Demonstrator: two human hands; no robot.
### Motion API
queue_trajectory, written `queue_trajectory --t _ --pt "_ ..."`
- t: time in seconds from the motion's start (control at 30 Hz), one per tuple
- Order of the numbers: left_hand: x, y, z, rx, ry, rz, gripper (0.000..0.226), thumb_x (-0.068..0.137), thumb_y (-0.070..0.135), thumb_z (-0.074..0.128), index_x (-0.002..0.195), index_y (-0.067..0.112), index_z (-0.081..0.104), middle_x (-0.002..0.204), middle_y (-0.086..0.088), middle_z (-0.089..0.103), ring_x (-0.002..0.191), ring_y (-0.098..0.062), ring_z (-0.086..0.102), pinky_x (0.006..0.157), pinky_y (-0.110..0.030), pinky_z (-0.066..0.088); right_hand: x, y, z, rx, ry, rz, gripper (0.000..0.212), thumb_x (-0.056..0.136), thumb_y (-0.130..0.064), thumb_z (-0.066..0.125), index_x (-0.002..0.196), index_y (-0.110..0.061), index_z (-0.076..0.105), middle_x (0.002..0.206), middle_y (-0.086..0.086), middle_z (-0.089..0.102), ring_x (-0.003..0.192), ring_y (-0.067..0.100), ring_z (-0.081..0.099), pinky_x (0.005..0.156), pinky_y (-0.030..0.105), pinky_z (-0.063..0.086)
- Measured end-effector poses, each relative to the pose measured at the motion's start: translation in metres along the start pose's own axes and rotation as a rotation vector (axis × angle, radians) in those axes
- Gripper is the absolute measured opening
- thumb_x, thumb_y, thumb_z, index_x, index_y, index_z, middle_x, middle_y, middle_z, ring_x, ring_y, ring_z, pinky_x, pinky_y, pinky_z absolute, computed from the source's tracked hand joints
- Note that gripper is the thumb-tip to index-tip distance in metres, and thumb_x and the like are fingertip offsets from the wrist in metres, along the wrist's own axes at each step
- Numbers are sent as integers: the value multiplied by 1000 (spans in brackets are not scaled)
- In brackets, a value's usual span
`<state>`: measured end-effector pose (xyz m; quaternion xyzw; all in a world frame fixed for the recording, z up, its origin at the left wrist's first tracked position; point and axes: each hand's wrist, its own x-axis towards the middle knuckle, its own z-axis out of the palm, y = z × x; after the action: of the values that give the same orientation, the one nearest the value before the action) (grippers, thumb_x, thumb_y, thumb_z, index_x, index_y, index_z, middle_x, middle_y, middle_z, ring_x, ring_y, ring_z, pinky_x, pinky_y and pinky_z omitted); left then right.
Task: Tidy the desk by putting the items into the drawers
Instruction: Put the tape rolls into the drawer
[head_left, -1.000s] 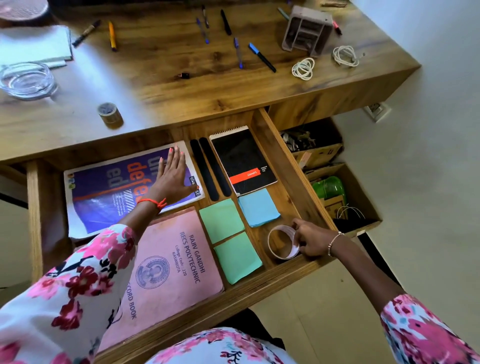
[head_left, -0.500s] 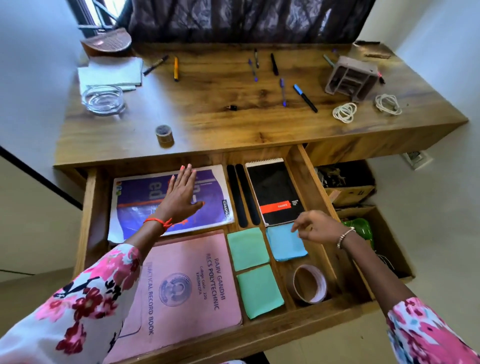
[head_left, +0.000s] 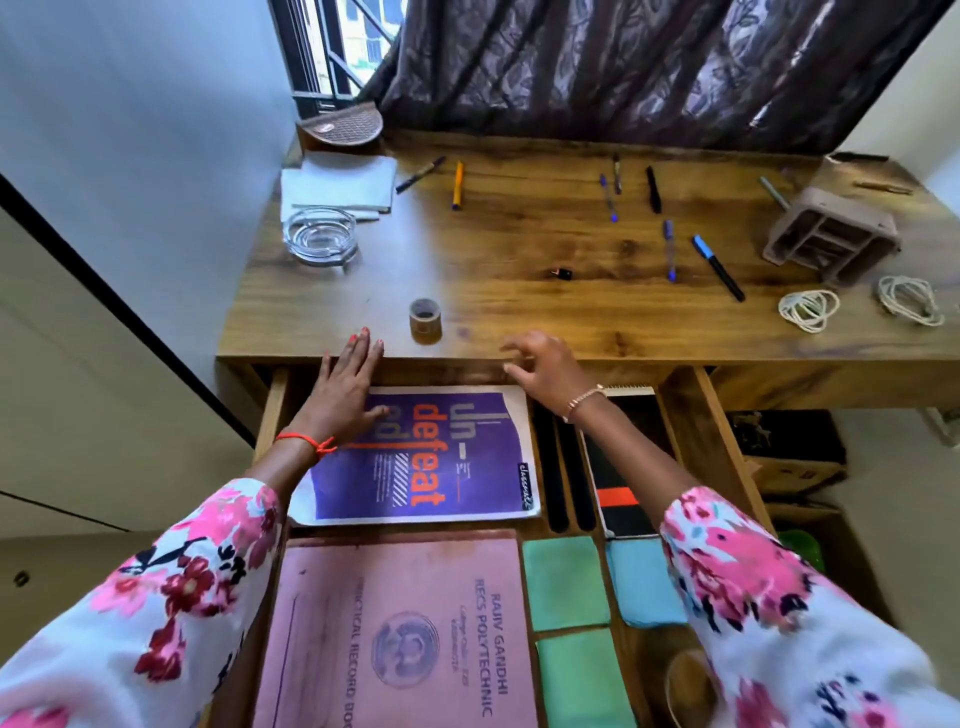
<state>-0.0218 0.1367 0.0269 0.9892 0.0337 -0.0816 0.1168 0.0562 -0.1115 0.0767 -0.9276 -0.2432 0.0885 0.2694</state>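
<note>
At the back left corner of the tabletop (head_left: 519, 312) lies a stack of white paper (head_left: 337, 182), with a glass ashtray (head_left: 320, 236) just in front of it. The left hand (head_left: 345, 384) is flat and empty, fingers straight and close together. Its palm is over the back of the open drawer (head_left: 696, 415) and its fingertips reach the tabletop's front edge. Just right of those fingertips, close to the front edge, a small roll of brown tape (head_left: 425, 321) stands on its flat side with the hole facing up, and neither hand touches it. The right hand (head_left: 540, 369) hovers at the front edge to the tape's right, slightly blurred, fingers spread and loosely bent, holding nothing. The tape is thus between the two hands. Farther right, pens lie scattered, most with their long axes running back to front, and a blue-capped marker (head_left: 719, 267) slants toward the front right. Near the right edge a pen holder (head_left: 831, 236) lies tipped on its side, with two coils of white cord (head_left: 808, 310) in front of it. In the drawer, a purple book (head_left: 426, 457) lies at the back left, with a pink record book (head_left: 405, 634) in front of it.
</note>
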Motion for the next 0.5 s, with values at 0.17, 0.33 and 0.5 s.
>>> queue_trajectory --t 0.17,0.33,0.5 --pt "3 -5 -3 24 -19 39 95 84 35 62 147 9 -4 155 -13 -15 144 -23 -11 116 -42 -3 70 -45 31 -56 -87 -94 63 84 -4 60 141 -15 34 152 10 24 136 27 33 111 30 28" --pt "3 -8 -2 72 -49 18 99 84 40 61 146 10 -10 154 -12 -19 144 -23 -13 116 -41 -4 96 -56 59 -173 -166 -130 62 86 3 50 142 -17 32 152 8 21 133 30 35 110 35 33" --pt "4 -8 -2 66 -21 -26 101 81 44 62 147 11 -8 155 -12 -18 144 -23 -13 116 -41 -4 90 -58 56 -197 -75 -149 40 83 7 52 120 -7 53 121 14 51 108 32 55 91 41 47"
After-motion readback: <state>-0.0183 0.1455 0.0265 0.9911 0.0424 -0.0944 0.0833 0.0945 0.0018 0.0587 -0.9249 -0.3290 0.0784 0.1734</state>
